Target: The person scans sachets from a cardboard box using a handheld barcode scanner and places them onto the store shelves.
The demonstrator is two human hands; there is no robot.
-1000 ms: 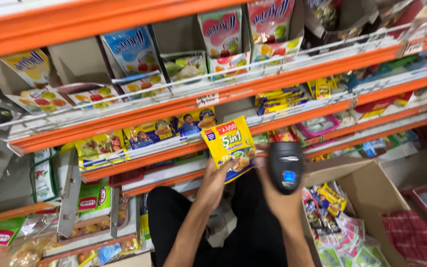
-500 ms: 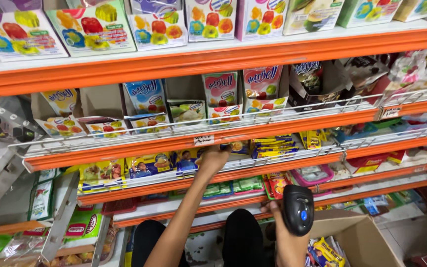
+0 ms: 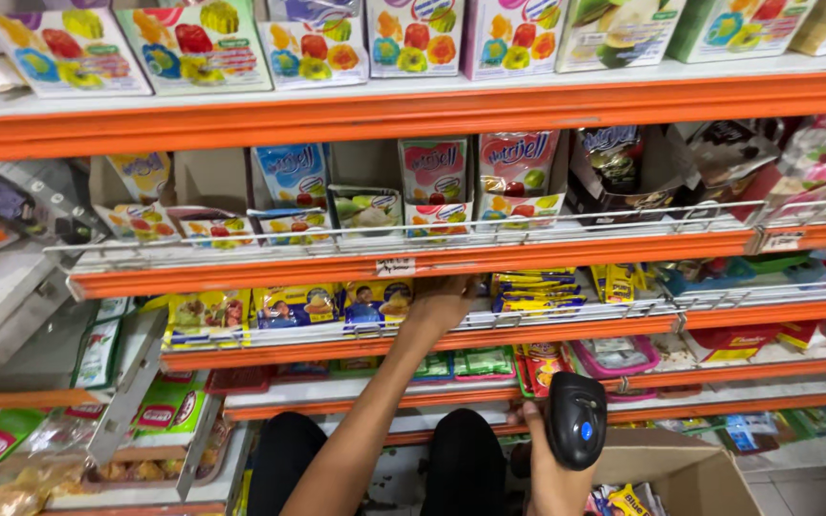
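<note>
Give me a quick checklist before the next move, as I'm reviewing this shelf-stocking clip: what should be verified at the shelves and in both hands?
1. Left hand reaches into the orange metal shelf holding yellow packets: ok.
2. What the left fingers grip: cannot tell, hidden under the shelf edge.
3. Right hand holds the black handheld scanner with a blue button upright: ok.
4. Scanner pointed at a packet: not ok, no packet is in front of it.
5. Open brown cardboard box sits beside the right hand: ok.
</note>
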